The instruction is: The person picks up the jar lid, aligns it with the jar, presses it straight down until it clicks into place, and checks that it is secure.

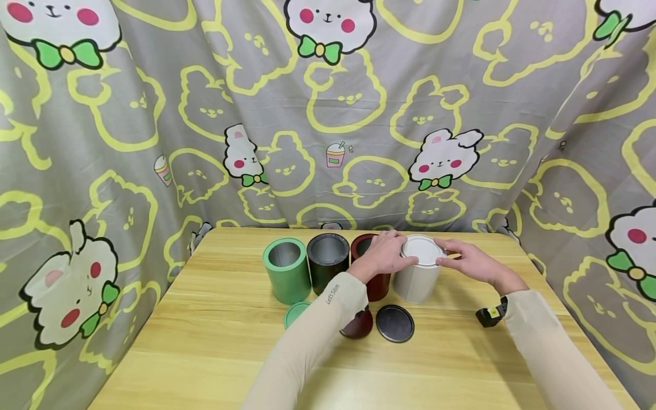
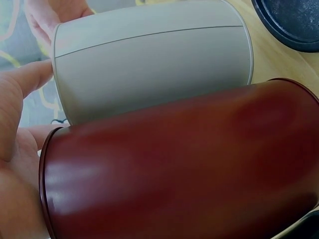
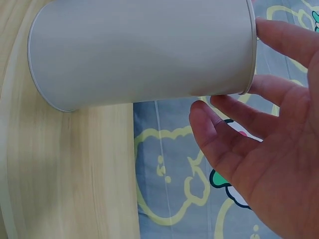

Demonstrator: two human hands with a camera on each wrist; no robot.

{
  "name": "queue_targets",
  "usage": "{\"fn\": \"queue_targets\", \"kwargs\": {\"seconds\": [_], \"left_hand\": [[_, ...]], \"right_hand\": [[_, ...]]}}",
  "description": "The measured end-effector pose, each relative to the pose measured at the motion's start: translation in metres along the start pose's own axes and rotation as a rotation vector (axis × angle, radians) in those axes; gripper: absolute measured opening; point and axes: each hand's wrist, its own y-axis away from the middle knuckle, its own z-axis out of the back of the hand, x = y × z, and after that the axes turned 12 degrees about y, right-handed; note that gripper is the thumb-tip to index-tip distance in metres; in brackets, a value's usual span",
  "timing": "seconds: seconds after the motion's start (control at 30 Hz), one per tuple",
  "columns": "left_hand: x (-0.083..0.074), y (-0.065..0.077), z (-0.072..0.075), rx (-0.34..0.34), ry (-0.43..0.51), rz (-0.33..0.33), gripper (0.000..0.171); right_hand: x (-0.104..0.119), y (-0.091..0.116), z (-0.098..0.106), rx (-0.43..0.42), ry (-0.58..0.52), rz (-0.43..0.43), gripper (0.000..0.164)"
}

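A white can (image 1: pixel 415 285) stands at the right end of a row, its white lid (image 1: pixel 423 249) seated on top. My left hand (image 1: pixel 386 252) reaches over the dark red can (image 1: pixel 378 289) and holds the lid's left side, thumb at the near rim. From the other side my right hand (image 1: pixel 468 260) holds the right rim, thumb and fingers spread along it. In the right wrist view, fingertips (image 3: pixel 204 117) lie against the can's upper wall (image 3: pixel 144 55). The left wrist view has the red can (image 2: pixel 174 164) close in front of the white one (image 2: pixel 159 64).
A black can (image 1: pixel 322 276) and a green can (image 1: pixel 289 285), both uncovered, continue the row leftward. In front lie a green lid (image 1: pixel 295 313), a dark red lid (image 1: pixel 360 327) and a black lid (image 1: pixel 395 323). A patterned curtain (image 1: pixel 297 188) hangs behind the wooden table (image 1: pixel 205 341).
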Motion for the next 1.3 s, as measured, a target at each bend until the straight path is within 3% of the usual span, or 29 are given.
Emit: {"fn": "queue_targets", "kwargs": {"seconds": [0.63, 1.3], "left_hand": [[-0.0014, -0.004, -0.0032, 0.022, -0.033, 0.028, 0.061], [-0.005, -0.0074, -0.0025, 0.02, -0.014, 0.079, 0.062]], "right_hand": [[-0.0017, -0.0021, -0.0011, -0.022, -0.004, 0.009, 0.059], [-0.0071, -0.0047, -0.0092, 0.011, -0.26, -0.018, 0.059]]}}
